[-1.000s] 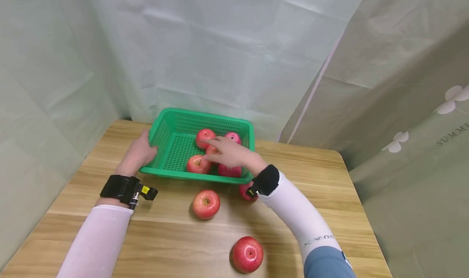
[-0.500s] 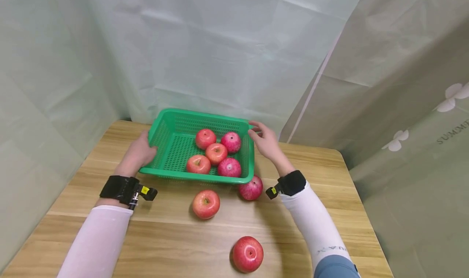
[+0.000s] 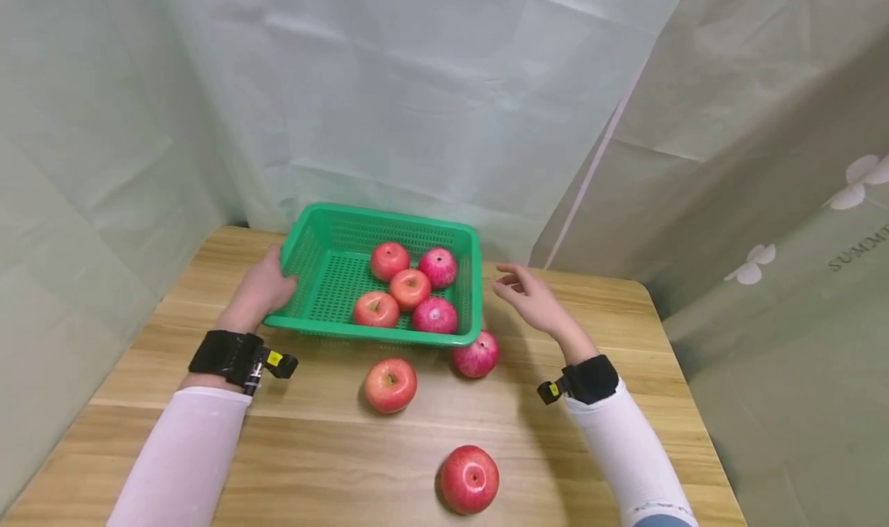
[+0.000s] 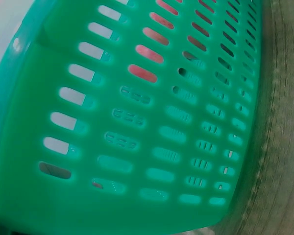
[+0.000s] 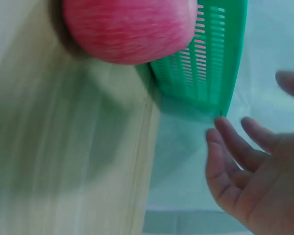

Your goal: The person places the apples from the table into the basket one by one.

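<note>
"Where's the green perforated plastic basket [image 3: 340,284]?"
"Left hand [image 3: 262,286] grips its end, fingertips hidden; right hand [image 3: 531,299] hangs beside it, empty, thumb and fingers apart."
"And the round crimson apple [image 3: 477,356] near the right hand?"
"Partly hidden by the basket."

The green basket [image 3: 329,284] hides fingertips of the left hand [image 3: 260,286], plus part of the red apple [image 3: 478,357] outside its near right corner, and right of it, the bottom edge chops the white sleeve [image 3: 635,457], lettering [image 3: 660,505] unreadable!
</note>
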Motion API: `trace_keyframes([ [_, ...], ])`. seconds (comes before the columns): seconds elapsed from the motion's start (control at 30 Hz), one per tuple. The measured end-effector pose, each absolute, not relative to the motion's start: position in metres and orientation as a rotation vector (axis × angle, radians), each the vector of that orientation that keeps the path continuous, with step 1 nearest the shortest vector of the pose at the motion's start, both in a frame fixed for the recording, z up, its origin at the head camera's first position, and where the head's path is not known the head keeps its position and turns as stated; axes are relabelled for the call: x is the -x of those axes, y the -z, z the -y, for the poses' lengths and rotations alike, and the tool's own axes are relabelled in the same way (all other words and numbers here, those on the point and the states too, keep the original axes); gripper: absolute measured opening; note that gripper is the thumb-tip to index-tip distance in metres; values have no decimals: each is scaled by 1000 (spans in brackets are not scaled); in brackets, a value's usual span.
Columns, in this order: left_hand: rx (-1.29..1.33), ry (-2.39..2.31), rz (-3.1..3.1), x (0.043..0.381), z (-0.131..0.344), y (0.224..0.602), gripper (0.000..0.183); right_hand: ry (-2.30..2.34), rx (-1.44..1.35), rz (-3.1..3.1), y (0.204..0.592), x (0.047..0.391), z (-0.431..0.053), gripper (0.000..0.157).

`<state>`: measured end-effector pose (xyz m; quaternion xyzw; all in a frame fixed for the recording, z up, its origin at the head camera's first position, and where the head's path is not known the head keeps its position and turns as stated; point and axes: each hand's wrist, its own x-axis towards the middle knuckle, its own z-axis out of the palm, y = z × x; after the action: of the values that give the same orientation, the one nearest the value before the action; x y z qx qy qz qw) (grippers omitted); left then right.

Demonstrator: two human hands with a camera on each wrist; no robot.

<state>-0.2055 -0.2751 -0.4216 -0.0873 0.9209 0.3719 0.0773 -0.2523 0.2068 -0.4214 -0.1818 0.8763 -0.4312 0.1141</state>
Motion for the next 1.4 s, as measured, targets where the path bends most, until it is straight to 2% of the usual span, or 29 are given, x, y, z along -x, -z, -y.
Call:
trace_keyframes([
  [0.27, 265, -1122, -2751, 206, 275, 421, 65, 1151, 617, -2417, 443, 223, -232, 75],
  [0.47, 265, -1113, -2762, 206, 275, 419, 64, 1090, 719, -2394, 454, 207, -229, 86],
  [0.8, 265, -1130, -2748, 207, 277, 422, 66, 1027, 847, -2475, 464, 193, -202, 86],
  [1.03, 267, -1118, -2756, 206, 276, 422, 65, 1021, 817, -2534, 470, 189, -187, 93],
  [1.4, 279, -1110, -2759, 205, 273, 419, 64, 952, 776, -2609, 477, 186, -169, 96],
])
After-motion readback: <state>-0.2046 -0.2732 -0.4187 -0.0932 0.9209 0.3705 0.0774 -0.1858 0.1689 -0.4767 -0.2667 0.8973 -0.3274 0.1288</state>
